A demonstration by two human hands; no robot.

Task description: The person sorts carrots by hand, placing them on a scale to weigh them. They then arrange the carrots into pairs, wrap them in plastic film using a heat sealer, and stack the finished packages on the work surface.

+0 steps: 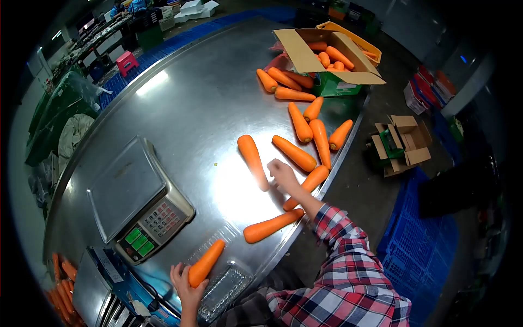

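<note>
A short carrot [206,263] is gripped at its end by the left hand [185,288], whose fingers are partly hidden beneath it. The right hand [283,174] is blurred beside a long carrot [253,161]; its finger state cannot be told.

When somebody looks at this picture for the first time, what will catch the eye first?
First come the bright orange carrots scattered over the shiny steel table, most of them near an open cardboard box at its far right edge. Close by, the left hand grips one carrot beside a clear plastic tray. The right hand is at the near end of a large carrot, and a scale sits on the left.
</note>
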